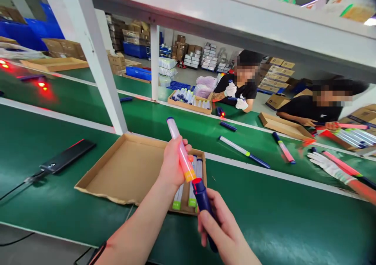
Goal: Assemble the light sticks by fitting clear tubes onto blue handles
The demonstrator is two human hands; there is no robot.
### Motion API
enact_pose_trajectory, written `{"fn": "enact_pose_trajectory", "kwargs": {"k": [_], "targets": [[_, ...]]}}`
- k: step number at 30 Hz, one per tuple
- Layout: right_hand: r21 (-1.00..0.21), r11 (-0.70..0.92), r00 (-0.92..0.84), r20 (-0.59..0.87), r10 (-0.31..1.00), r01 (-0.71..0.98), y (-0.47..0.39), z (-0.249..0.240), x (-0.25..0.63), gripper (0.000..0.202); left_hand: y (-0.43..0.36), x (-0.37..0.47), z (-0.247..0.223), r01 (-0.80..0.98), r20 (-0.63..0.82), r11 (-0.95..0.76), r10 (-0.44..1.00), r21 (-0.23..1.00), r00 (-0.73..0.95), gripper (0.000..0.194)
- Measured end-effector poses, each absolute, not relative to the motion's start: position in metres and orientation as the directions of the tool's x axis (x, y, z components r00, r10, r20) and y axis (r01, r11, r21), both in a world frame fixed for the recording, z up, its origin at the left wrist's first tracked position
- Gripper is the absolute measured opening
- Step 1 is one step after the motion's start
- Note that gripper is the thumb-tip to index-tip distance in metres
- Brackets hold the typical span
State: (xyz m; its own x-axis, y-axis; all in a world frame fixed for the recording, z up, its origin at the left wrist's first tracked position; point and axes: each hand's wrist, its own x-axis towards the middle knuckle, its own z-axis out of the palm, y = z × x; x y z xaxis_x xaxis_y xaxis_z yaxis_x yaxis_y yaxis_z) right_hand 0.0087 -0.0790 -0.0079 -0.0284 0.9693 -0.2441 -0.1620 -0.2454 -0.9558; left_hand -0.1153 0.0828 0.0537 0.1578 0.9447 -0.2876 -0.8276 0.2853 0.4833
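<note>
My left hand (173, 161) is closed round a translucent tube (174, 128) with a dark blue cap at its upper end and a yellow-green band at its lower end, glowing pinkish. Just below it, my right hand (216, 222) grips a dark blue handle (202, 198) whose top glows red. The tube's lower end is very close to the handle's top; whether they touch I cannot tell. Under my left hand lies a shallow cardboard tray (126, 169), with several clear tubes (177, 198) with green ends at its right side.
A black power bank (69, 155) with a cable lies at the left. Beyond the tray, light sticks (243, 151) and handles (228, 126) lie on the green belt. Two people work across it; a gloved hand (330, 167) reaches in from the right. A white post (96, 61) stands at left.
</note>
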Motion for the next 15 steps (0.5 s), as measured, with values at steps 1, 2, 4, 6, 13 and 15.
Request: {"fn": "enact_pose_trajectory", "kwargs": {"k": [1,2,4,6,13,15], "targets": [[-0.966,-0.249,0.007,-0.25,0.968,-0.073,-0.083,-0.008,0.006,0.064,0.079,-0.116,0.053,-0.831,-0.264,0.283,0.949,0.479,0.171,0.023],[-0.966,-0.26,0.021,-0.26,0.965,0.002,-0.087,-0.009,0.004,0.066,0.075,-0.117,0.052,-0.833,-0.244,0.282,0.952,0.475,0.184,0.028],[-0.958,-0.271,0.038,-0.268,0.963,0.098,-0.092,-0.01,0.0,0.069,0.07,-0.119,0.052,-0.842,-0.208,0.275,0.958,0.465,0.198,0.032],[-0.948,-0.266,0.07,-0.257,0.964,0.175,-0.097,-0.012,-0.004,0.07,0.068,-0.121,0.053,-0.843,-0.177,0.274,0.96,0.463,0.215,0.032],[-0.901,-0.218,0.167,-0.166,0.972,0.374,-0.105,-0.016,-0.011,0.063,0.067,-0.127,0.05,-0.761,-0.105,0.286,0.955,0.583,0.279,0.033],[-0.881,-0.18,0.159,-0.122,0.98,0.437,-0.102,-0.017,-0.009,0.062,0.066,-0.125,0.047,-0.741,-0.109,0.241,0.969,0.627,0.222,0.04]]}}
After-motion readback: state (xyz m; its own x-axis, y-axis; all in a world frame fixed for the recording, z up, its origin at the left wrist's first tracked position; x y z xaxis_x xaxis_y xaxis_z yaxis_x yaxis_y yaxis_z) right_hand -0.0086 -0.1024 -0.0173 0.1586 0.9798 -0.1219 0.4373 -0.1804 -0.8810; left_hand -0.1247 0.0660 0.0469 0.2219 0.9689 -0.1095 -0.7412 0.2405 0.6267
